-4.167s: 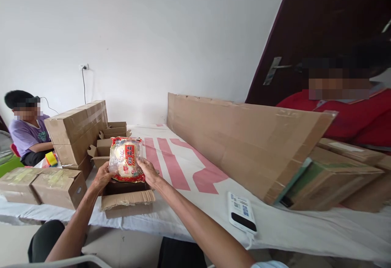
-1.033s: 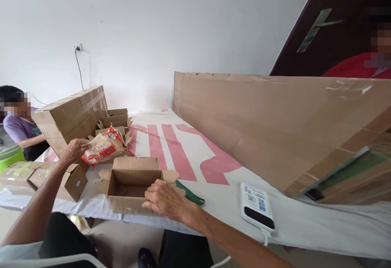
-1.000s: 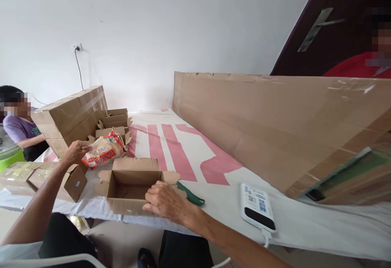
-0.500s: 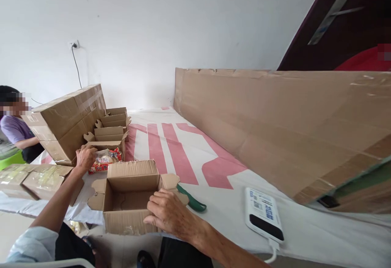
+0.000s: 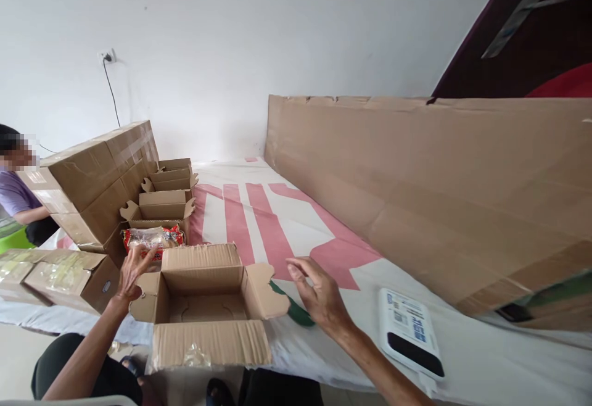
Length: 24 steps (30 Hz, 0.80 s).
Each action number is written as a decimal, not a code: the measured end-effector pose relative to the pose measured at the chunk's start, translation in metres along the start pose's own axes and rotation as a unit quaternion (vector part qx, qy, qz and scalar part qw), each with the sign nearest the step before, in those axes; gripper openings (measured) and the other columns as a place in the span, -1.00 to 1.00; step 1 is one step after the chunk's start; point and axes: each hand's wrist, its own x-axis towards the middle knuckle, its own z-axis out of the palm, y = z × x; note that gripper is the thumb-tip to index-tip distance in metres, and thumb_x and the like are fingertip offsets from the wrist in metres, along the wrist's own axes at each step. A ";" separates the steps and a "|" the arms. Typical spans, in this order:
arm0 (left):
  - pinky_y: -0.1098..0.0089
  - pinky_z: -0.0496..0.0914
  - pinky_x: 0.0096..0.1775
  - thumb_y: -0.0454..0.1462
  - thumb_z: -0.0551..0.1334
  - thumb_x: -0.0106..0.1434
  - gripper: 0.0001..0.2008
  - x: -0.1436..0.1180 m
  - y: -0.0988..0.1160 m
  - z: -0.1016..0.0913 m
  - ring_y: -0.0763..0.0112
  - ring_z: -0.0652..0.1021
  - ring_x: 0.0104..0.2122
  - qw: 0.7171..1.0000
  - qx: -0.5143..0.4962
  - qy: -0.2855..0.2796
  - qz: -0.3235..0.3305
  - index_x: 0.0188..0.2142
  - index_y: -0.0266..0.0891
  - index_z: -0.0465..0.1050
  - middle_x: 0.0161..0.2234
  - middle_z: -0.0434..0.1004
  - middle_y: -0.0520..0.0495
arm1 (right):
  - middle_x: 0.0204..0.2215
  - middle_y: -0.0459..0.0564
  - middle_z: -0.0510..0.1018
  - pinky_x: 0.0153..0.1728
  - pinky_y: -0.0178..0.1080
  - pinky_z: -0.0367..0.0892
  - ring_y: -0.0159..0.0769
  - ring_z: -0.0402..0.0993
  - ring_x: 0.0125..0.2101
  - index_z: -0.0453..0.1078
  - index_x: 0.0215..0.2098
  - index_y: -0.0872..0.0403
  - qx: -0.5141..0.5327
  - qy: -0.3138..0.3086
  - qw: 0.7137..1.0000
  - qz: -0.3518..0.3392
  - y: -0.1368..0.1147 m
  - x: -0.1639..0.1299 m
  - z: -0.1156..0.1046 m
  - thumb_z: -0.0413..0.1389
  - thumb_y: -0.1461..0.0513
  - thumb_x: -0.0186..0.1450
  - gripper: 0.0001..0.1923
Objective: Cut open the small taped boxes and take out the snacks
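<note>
An empty open cardboard box (image 5: pixel 206 302) sits at the table's near edge, flaps spread. Behind its left corner lies a red and clear snack bag (image 5: pixel 152 239) on the white cloth. My left hand (image 5: pixel 132 268) hovers with fingers apart beside the box's left flap, just in front of the snack bag, holding nothing. My right hand (image 5: pixel 320 293) is raised to the right of the box with fingers spread, empty, above a green tool (image 5: pixel 291 306) partly hidden under the right flap.
Stacked sealed cartons (image 5: pixel 92 178) and several small open boxes (image 5: pixel 161 203) stand at the left. A long flat carton (image 5: pixel 430 190) runs along the right. A white power bank (image 5: pixel 409 339) lies near the table edge. A person in purple sits far left; a red sleeve shows far right.
My left hand set the snack bag down behind the box and let go. My right hand lifted off the box's front edge and moved right. The box's front flap has fallen open.
</note>
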 end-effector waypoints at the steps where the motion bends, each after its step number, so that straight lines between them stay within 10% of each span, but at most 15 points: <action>1: 0.11 0.54 0.02 -0.16 0.28 0.46 -0.48 0.003 0.002 0.006 -0.01 0.58 0.03 1.000 0.015 -0.006 0.009 0.38 0.05 0.46 0.14 0.51 -0.21 | -0.23 0.09 0.69 -0.18 -0.08 0.57 -0.07 0.66 -0.21 0.56 -0.14 0.00 -0.024 -0.010 1.000 0.011 0.015 -0.005 0.004 0.01 -0.13 0.56 -0.54; 9: 0.11 0.47 -0.05 -0.25 0.24 0.48 -0.52 0.037 0.013 0.030 0.00 0.57 -0.04 0.994 0.108 -0.010 0.017 0.34 0.13 0.52 0.06 0.57 -0.25 | -0.10 0.09 0.72 -0.05 0.05 0.56 0.02 0.66 -0.07 0.56 -0.06 -0.04 -0.133 -0.048 0.990 0.002 0.081 -0.065 0.030 0.00 -0.01 0.55 -0.65; 24: 0.02 0.42 0.08 -0.25 0.35 0.42 -0.45 0.110 0.014 0.048 -0.06 0.51 0.06 0.988 0.125 -0.078 -0.037 0.37 0.09 0.47 0.13 0.53 -0.26 | -0.08 0.11 0.73 -0.02 0.05 0.52 0.02 0.66 -0.06 0.58 -0.04 -0.03 -0.175 -0.028 0.984 -0.031 0.099 -0.079 0.033 -0.01 0.00 0.59 -0.63</action>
